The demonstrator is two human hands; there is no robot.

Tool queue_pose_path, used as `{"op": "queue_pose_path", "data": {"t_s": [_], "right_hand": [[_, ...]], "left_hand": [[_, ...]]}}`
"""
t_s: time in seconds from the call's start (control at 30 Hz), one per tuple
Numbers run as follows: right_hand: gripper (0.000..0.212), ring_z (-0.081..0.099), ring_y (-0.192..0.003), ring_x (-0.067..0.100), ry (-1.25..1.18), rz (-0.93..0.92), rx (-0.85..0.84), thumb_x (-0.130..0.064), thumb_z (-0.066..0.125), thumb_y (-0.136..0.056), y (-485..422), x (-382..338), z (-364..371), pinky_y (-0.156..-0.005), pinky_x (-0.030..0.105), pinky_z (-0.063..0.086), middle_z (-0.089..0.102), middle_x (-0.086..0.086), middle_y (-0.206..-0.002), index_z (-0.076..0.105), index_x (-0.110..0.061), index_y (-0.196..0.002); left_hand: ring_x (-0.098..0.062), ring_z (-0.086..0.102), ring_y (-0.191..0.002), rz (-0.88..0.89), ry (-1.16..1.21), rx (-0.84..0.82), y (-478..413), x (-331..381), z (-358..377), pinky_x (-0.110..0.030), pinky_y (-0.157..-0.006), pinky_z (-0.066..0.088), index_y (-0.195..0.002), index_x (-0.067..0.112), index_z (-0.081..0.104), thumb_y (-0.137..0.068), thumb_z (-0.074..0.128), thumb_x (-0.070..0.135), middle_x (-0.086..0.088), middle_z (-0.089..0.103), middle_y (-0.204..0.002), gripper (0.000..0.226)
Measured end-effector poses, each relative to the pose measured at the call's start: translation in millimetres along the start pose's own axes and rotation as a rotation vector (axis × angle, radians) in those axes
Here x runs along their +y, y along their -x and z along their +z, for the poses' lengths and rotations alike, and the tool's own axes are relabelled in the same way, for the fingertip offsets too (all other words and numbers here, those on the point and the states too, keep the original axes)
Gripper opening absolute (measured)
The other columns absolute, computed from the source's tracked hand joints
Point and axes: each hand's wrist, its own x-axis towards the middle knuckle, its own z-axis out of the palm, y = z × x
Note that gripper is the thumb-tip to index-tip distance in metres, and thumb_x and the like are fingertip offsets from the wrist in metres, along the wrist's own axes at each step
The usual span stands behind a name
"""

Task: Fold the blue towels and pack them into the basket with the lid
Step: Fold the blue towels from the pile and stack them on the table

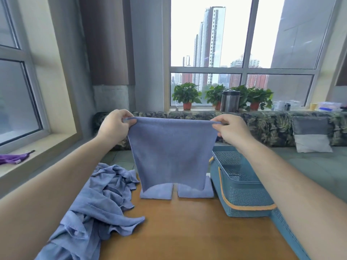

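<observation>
Blue cloth is stretched between two hands. The left hand (114, 126) pinches one top corner of the held towel (172, 152) with thumb and curled fingers, and the right hand (231, 130) pinches the other. The towel hangs flat and open in the air between them, not yet folded. Straight below the hands, its lower edge drops in front of two folded towels, the left one (156, 193) and the right one (195, 192). These lie side by side on the wooden table (187, 231) with a narrow gap between them; whether the hanging edge touches them cannot be told. Below and outward of the left hand sits a crumpled heap of blue towels (97, 199), too tangled to count. Below the right hand, just beside the right folded towel, stands one teal basket (244, 199) with an orange rim. It is open, and the part of its inside that shows holds no towel. A teal perforated strip along the right forearm is probably its lid (289, 235), lying off the basket. By this reckoning the task is at an early stage: two towels are folded and one is in hand. The heap is left to fold, nothing is packed, and the lid is yet to go on.
</observation>
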Motion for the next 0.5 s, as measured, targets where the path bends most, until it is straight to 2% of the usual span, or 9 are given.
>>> {"op": "queue_pose_path", "data": {"t_s": [0.1,0.2,0.27,0.4,0.5], "right_hand": [[0.018,0.074,-0.072,0.014,-0.133,0.015,0.018,-0.008,0.062,-0.096,9,5,4,-0.062,0.028,0.056,0.073,0.000,-0.093,0.072,-0.023,-0.096],[0.016,0.075,-0.076,0.014,-0.212,0.068,-0.007,-0.005,0.061,-0.097,30,30,16,-0.066,0.032,0.062,0.073,0.008,-0.096,0.071,-0.018,-0.099],[0.015,0.075,-0.079,0.012,-0.163,0.106,-0.051,-0.007,0.061,-0.098,53,56,25,-0.072,0.035,0.062,0.074,0.003,-0.095,0.072,-0.017,-0.100],[0.017,0.073,-0.080,0.011,-0.051,0.163,-0.150,-0.009,0.064,-0.094,132,129,51,-0.076,0.031,0.060,0.073,-0.008,-0.087,0.072,-0.024,-0.094],[0.019,0.063,-0.080,0.003,0.132,0.117,-0.225,-0.006,0.069,-0.090,216,188,68,-0.076,0.016,0.047,0.069,-0.010,-0.088,0.072,-0.025,-0.093]], "left_hand": [[-0.012,0.061,-0.054,-0.027,0.107,0.020,11,-2,5,-0.030,-0.061,0.047,-0.087,0.023,0.065,-0.093,0.064,0.021,0.002,0.066,-0.065,0.006],[-0.012,0.060,-0.054,-0.087,0.161,-0.023,41,-19,20,-0.034,-0.061,0.055,-0.088,0.026,0.066,-0.093,0.064,0.019,0.004,0.067,-0.065,0.008],[-0.008,0.059,-0.053,-0.125,0.159,-0.076,74,-34,34,-0.028,-0.055,0.052,-0.091,0.024,0.068,-0.095,0.065,0.017,0.005,0.068,-0.070,0.008],[-0.010,0.066,-0.078,-0.198,0.130,-0.212,170,-77,73,-0.034,-0.077,0.054,-0.098,0.021,0.069,-0.092,0.070,0.017,0.007,0.068,-0.090,0.007],[-0.005,0.059,-0.083,-0.229,0.073,-0.320,262,-111,101,-0.013,-0.077,0.042,-0.095,0.019,0.071,-0.088,0.075,0.015,0.008,0.063,-0.093,0.008]]}}
